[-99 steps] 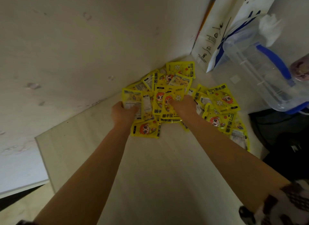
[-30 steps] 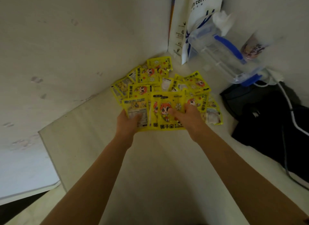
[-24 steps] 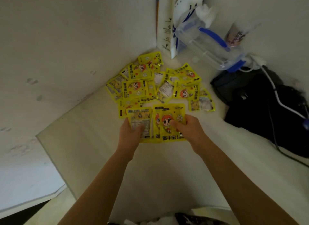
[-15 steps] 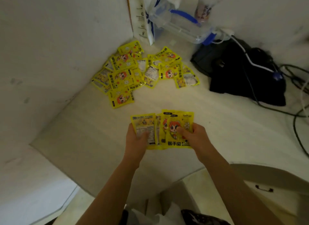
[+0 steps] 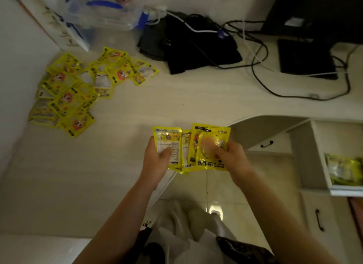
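I hold a fan of yellow hand-warmer packets over the desk's front edge. My left hand (image 5: 157, 161) grips the packet showing its printed back (image 5: 168, 144), thumb across it. My right hand (image 5: 231, 157) pinches the front packets with the cartoon face (image 5: 208, 146); a further packet shows between the two. A pile of several more yellow packets (image 5: 78, 87) lies on the white desk (image 5: 196, 98) at the far left, against the wall.
A clear plastic box with blue handle (image 5: 102, 14) and a paper bag (image 5: 59, 28) stand at the back left. Black bags (image 5: 188, 43), cables (image 5: 275, 67) and a black device (image 5: 306, 57) lie behind. An open drawer (image 5: 345, 169) at right holds yellow-green packets.
Both hands have lifted a few packets out of the pile and drawn them back toward me, to the desk's front edge. The view has swung right and down.
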`<state>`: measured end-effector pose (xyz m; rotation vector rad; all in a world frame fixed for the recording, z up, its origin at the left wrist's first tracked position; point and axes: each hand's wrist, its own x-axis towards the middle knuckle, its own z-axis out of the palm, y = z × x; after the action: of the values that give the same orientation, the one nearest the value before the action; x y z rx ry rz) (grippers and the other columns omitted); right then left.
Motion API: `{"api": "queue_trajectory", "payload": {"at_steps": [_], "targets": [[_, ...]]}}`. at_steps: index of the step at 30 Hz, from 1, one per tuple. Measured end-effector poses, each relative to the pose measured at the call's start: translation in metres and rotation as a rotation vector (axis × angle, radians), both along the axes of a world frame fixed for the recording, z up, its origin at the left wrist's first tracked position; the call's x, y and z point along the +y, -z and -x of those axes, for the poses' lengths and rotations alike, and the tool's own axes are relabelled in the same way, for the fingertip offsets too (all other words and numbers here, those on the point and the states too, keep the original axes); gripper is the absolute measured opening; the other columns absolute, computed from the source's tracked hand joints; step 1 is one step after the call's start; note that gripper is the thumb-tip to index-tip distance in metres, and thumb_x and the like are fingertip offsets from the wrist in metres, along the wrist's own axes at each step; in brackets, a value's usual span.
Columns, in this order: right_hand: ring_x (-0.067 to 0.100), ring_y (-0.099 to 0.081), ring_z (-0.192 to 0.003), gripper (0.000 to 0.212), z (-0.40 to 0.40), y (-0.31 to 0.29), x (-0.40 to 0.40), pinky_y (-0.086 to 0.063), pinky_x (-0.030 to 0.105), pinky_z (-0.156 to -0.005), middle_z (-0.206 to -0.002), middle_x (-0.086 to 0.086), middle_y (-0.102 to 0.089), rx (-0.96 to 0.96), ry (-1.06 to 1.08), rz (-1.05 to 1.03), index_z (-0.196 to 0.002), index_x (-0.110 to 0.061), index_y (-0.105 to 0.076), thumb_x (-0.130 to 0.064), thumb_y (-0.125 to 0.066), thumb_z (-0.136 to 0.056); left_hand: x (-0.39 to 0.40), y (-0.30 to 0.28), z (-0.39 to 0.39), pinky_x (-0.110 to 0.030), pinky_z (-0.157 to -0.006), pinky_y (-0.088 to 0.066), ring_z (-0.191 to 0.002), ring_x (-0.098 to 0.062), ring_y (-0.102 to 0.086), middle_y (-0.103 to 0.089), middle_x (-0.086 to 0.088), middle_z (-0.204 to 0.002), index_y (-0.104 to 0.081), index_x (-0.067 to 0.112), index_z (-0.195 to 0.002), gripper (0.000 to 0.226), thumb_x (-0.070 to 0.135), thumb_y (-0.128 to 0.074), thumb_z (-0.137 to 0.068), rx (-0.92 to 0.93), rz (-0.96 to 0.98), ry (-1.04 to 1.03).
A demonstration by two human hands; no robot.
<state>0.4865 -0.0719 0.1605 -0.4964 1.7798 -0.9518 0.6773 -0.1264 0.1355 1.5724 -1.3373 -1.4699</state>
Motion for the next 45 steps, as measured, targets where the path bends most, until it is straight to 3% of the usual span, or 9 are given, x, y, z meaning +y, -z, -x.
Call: {"api": "queue_trajectory", "payload": {"at_steps": [6,10,14,18,24,28,34,40,45], "targets": [[0.003,-0.067,-0.056,0.002,0.057,0.0,0.078,-0.05,0.016,-0.049,-0.074,-0.004,-0.069,0.01,0.18,-0.009,-0.089,-0.016,-0.066,-0.018,-0.065,-0.089,0.035,0.004,0.069,-0.005,-0.062,-0.048,-0.079,0.002,-0.063,-0.066,0.001,-0.098,-0.055,0.015,-0.111,0.027,0.002,-0.06,-0.088,-0.066,0.021,0.211],[0.007,-0.065,-0.061,0.009,0.099,0.003,0.138,-0.048,0.019,-0.051,-0.074,-0.002,-0.068,0.018,0.289,-0.035,-0.091,-0.011,-0.066,-0.019,-0.066,-0.088,0.079,0.006,0.12,-0.023,-0.074,-0.054,-0.091,-0.011,-0.066,-0.067,0.001,-0.107,-0.055,0.016,-0.119,0.031,0.009,-0.061,-0.089,-0.096,-0.003,0.346],[0.011,-0.066,-0.066,0.006,0.143,0.007,0.206,-0.052,0.023,-0.055,-0.08,0.002,-0.069,-0.017,0.394,-0.03,-0.084,-0.017,-0.062,-0.018,-0.066,-0.088,0.137,0.001,0.176,-0.007,-0.059,-0.041,-0.08,0.002,-0.057,-0.062,0.004,-0.099,-0.054,0.015,-0.117,0.029,0.009,-0.062,-0.089,-0.127,-0.003,0.413],[0.015,-0.068,-0.072,0.015,0.189,0.011,0.271,-0.056,0.027,-0.063,-0.085,0.003,-0.071,-0.03,0.459,-0.041,-0.1,-0.01,-0.065,-0.019,-0.066,-0.088,0.192,0.006,0.225,-0.016,-0.064,-0.046,-0.083,-0.005,-0.063,-0.065,0.007,-0.096,-0.054,0.021,-0.107,0.025,0.006,-0.062,-0.089,-0.089,-0.04,0.474],[0.014,-0.067,-0.069,0.017,0.246,0.017,0.336,-0.052,0.025,-0.056,-0.082,0.001,-0.069,-0.042,0.556,-0.054,-0.102,-0.01,-0.063,-0.019,-0.066,-0.089,0.246,0.008,0.294,-0.007,-0.057,-0.047,-0.079,-0.002,-0.065,-0.066,0.011,-0.093,-0.054,0.029,-0.099,0.028,0.004,-0.061,-0.089,-0.056,-0.065,0.551],[0.012,-0.067,-0.068,0.018,0.278,0.018,0.356,-0.051,0.024,-0.056,-0.083,0.001,-0.069,-0.055,0.611,-0.052,-0.103,-0.01,-0.061,-0.02,-0.065,-0.089,0.259,0.009,0.334,-0.012,-0.06,-0.049,-0.078,0.0,-0.064,-0.066,0.01,-0.092,-0.054,0.025,-0.101,0.025,0.004,-0.062,-0.088,-0.062,-0.051,0.571],[0.019,-0.069,-0.077,0.023,0.333,0.024,0.355,-0.058,0.033,-0.069,-0.096,0.008,-0.072,-0.065,0.659,-0.056,-0.108,-0.009,-0.063,-0.022,-0.065,-0.089,0.255,0.016,0.398,-0.023,-0.07,-0.053,-0.085,-0.008,-0.067,-0.068,0.006,-0.097,-0.054,0.029,-0.097,0.026,0.006,-0.063,-0.088,-0.051,-0.062,0.599],[0.018,-0.07,-0.076,0.016,0.398,0.031,0.333,-0.058,0.035,-0.071,-0.09,0.003,-0.071,-0.064,0.695,-0.053,-0.103,-0.014,-0.061,-0.022,-0.065,-0.09,0.227,0.025,0.468,-0.037,-0.087,-0.054,-0.099,-0.016,-0.066,-0.067,0.001,-0.11,-0.054,0.024,-0.112,0.029,0.011,-0.064,-0.088,-0.072,-0.06,0.648],[0.022,-0.07,-0.075,0.019,0.453,0.034,0.316,-0.06,0.042,-0.075,-0.09,0.007,-0.072,-0.061,0.729,-0.073,-0.1,-0.011,-0.063,-0.023,-0.068,-0.087,0.208,0.021,0.525,-0.027,-0.075,-0.053,-0.09,-0.009,-0.066,-0.067,0.004,-0.102,-0.053,0.025,-0.107,0.027,0.007,-0.061,-0.089,-0.079,-0.08,0.683]]}}
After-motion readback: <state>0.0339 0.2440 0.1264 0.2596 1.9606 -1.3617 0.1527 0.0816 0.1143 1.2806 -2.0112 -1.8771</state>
